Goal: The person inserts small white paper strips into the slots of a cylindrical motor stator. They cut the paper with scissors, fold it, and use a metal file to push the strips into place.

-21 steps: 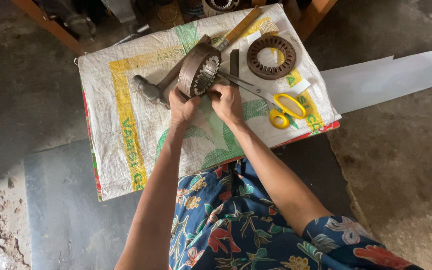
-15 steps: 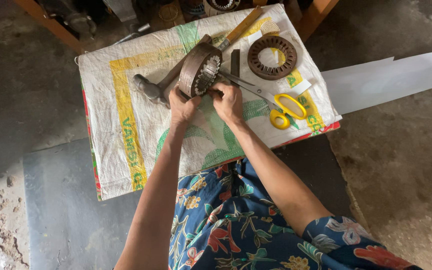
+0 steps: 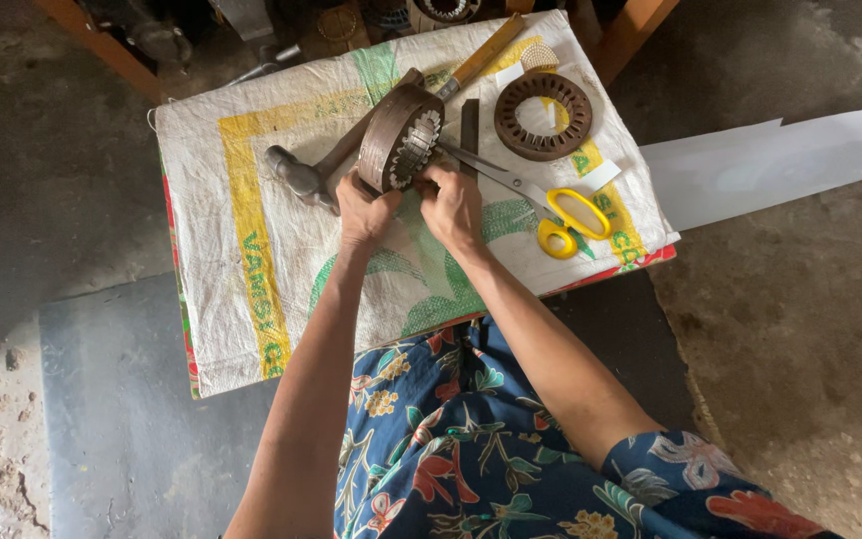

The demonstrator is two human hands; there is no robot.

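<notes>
A rusty ring-shaped slotted metal core (image 3: 396, 140) stands tilted on edge on a white woven sack (image 3: 251, 200). My left hand (image 3: 363, 208) grips its lower rim. My right hand (image 3: 451, 198) is closed at the inner slots, fingers pinching something small that I cannot make out. Yellow-handled scissors (image 3: 541, 205) lie just right of my right hand. A hammer (image 3: 306, 175) lies left of the core, its handle running under it.
A second slotted ring (image 3: 543, 115) lies flat at the sack's far right. A wooden-handled tool (image 3: 486, 50) and a dark flat bar (image 3: 469, 125) lie behind. A white sheet (image 3: 760, 160) extends right. Wooden frame legs (image 3: 102, 45) stand beyond.
Both hands stay on the tilted ring; my right hand's fingers have shifted slightly at the slots. Nothing else has moved.
</notes>
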